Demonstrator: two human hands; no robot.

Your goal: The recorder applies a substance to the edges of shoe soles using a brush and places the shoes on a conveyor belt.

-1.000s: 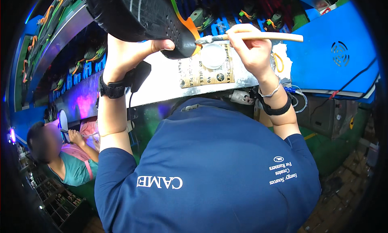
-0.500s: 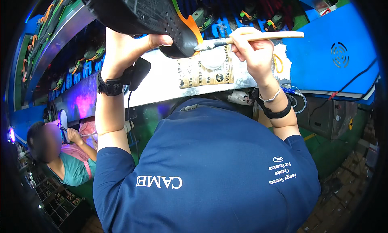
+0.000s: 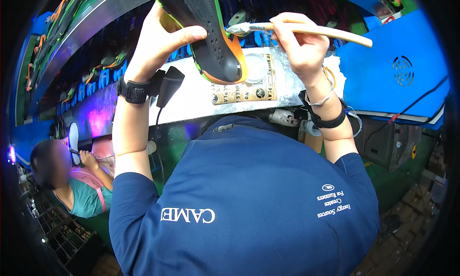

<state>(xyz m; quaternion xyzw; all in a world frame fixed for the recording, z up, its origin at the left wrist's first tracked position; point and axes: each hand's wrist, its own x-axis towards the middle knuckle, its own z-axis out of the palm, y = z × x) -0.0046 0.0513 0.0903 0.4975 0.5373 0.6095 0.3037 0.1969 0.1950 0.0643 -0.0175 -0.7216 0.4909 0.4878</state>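
A black shoe sole [image 3: 211,41] with an orange and green rim is held up over the work surface. My left hand [image 3: 160,48] grips its left side, the thumb lying across the black face. In my right hand [image 3: 303,45] is a paintbrush [image 3: 338,34] with a pale wooden handle, pinched between thumb and fingers. Its whitish bristles point left, at or very near the sole's orange right edge; I cannot tell whether they touch. Below the brush, a round white dish [image 3: 256,69] sits on a piece of printed brown cardboard [image 3: 232,95].
A white work surface [image 3: 184,101] lies under my hands. Behind it, a blue-slatted conveyor [image 3: 91,89] carries several soles. A blue panel [image 3: 378,65] with a vent stands right. At lower left, another person [image 3: 88,189] holds a white sole [image 3: 73,143].
The sole has turned more upright and moved right, showing more of its black face. The brush has shifted up and slightly right, from the sole's end to higher along its edge.
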